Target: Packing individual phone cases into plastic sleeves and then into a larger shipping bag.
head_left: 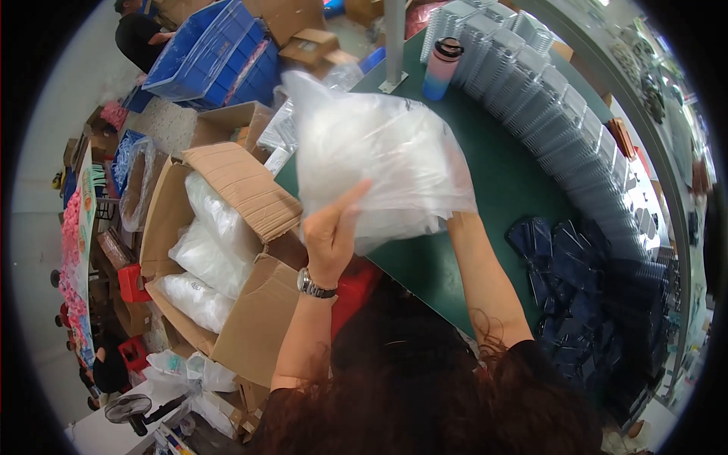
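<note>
A large, clear plastic bag point(379, 159) full of whitish, soft-looking contents is held up in front of me, slightly blurred. My left hand point(331, 236) grips its near left side, thumb across the front; a metal watch point(312, 285) is on that wrist. From the right, my right hand point(459, 224) reaches behind the bag's lower right edge and bears it from there; its fingers are hidden. Just left of my left hand stands an open cardboard box point(246, 322) with several similar filled bags point(208, 258) inside. Beneath the held bag lies a green tabletop point(497, 189).
Long rows of stacked clear plastic trays point(523, 98) curve along the table's far and right sides. A pink-and-blue bottle point(442, 70) stands near a metal post point(393, 45). Dark blue wrapped pieces point(565, 265) pile at right. Blue crates point(212, 57) and another person point(139, 34) are at far left.
</note>
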{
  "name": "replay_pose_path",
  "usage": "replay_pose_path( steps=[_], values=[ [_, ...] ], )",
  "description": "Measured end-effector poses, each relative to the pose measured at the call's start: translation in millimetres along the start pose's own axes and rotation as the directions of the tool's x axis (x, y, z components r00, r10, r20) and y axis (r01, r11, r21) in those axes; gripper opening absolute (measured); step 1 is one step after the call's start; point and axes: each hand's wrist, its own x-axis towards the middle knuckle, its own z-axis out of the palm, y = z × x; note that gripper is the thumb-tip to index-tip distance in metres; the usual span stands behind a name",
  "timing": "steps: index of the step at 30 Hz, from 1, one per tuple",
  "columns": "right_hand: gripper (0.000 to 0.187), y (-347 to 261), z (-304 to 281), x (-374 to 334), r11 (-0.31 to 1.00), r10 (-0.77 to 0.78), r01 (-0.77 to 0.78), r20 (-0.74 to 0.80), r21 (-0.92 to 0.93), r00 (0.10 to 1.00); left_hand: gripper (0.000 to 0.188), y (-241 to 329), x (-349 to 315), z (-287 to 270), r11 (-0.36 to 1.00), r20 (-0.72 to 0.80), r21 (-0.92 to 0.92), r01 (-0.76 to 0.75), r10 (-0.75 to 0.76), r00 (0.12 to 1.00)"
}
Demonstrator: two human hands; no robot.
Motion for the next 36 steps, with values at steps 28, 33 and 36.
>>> replay_pose_path(
  steps=[28,33,36],
  values=[
    [0.043,-4.7,-63.8,-142.8,0.345,-0.126,-0.009,-0.056,-0.938,0.990,0.045,-36.4,-151.9,93.9,0.889,0.513,0.264,-0.374,0.199,0.835],
    [0.069,-76.9,-129.8,-232.3,-0.157,0.097,-0.085,-0.101,-0.984,0.990,0.053,-78.5,-140.2,58.9,0.742,0.577,0.667,-0.059,-0.466,0.670],
    [0.073,-100.4,-139.6,-256.2,-0.275,0.177,0.059,0.010,-0.960,0.984,0.045,-77.8,-125.0,32.9,0.854,0.606,0.519,0.046,-0.405,0.684]
  ],
)
